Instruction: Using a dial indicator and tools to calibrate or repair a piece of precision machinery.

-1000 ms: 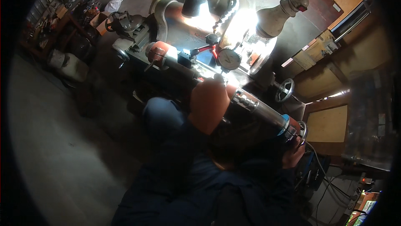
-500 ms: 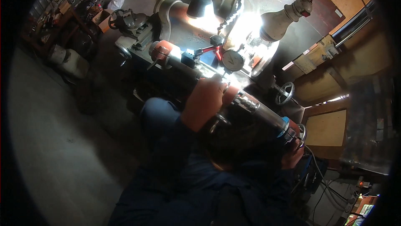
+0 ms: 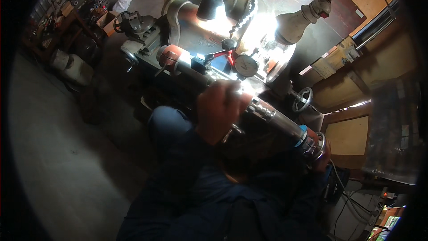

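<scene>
My left hand (image 3: 217, 112) is closed with curled fingers at the near end of an orange-and-silver tailstock (image 3: 280, 121), just below the dial indicator (image 3: 246, 65). Motion blurs its fingertips, and what they hold is hidden. At the tailstock's right end, my right hand (image 3: 325, 158) grips the rim of a small metal handwheel (image 3: 320, 145), partly behind it. The round-faced indicator sits on a red jointed arm (image 3: 220, 54) fixed to a black block (image 3: 199, 62). A metal lever (image 3: 233, 132) sticks out beneath my left hand.
Two lamps, a dark one (image 3: 211, 4) and a pale one (image 3: 299, 21), glare over the machine. An orange headstock (image 3: 174, 57) stands left, a second handwheel (image 3: 303, 99) right. My knee (image 3: 169, 123) is close to the machine. Cables (image 3: 341, 187) hang at lower right.
My left hand has shifted slightly left and down, its fingers now blurred. My right hand has moved a little outward and up around the handwheel's rim. The view has shifted slightly.
</scene>
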A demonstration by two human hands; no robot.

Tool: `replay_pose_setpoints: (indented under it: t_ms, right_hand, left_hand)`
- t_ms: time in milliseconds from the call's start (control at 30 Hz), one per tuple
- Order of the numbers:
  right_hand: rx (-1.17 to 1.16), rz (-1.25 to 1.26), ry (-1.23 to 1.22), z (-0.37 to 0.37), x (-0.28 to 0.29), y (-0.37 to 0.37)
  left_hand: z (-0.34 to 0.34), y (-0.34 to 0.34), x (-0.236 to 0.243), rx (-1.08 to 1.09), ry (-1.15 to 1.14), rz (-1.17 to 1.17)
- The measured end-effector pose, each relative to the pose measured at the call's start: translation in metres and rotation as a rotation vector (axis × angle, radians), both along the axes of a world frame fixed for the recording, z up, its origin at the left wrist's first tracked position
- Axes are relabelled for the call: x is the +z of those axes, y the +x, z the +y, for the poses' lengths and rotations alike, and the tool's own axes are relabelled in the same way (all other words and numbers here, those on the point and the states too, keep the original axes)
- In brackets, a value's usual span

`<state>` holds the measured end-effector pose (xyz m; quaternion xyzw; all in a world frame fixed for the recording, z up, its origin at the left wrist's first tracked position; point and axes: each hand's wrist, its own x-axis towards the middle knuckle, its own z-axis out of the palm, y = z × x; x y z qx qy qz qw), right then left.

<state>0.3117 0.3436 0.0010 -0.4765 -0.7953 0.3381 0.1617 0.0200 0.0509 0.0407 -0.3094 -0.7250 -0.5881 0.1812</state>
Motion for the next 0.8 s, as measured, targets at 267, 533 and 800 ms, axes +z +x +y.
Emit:
replay_pose_setpoints:
  t_ms: [267, 533, 800]
  right_hand:
    - [0.242, 0.103, 0.057, 0.0, -0.045, 0.058]
    - [0.295, 0.14, -0.29, -0.016, -0.003, 0.071]
    - [0.207, 0.548, -0.175, -0.006, 0.004, 0.047]
  left_hand:
    - [-0.024, -0.06, -0.014, 0.504, 0.232, 0.224]
    - [-0.023, -0.066, -0.018, 0.624, 0.157, 0.346]
    - [-0.023, -0.067, -0.018, 0.616, 0.155, 0.351]
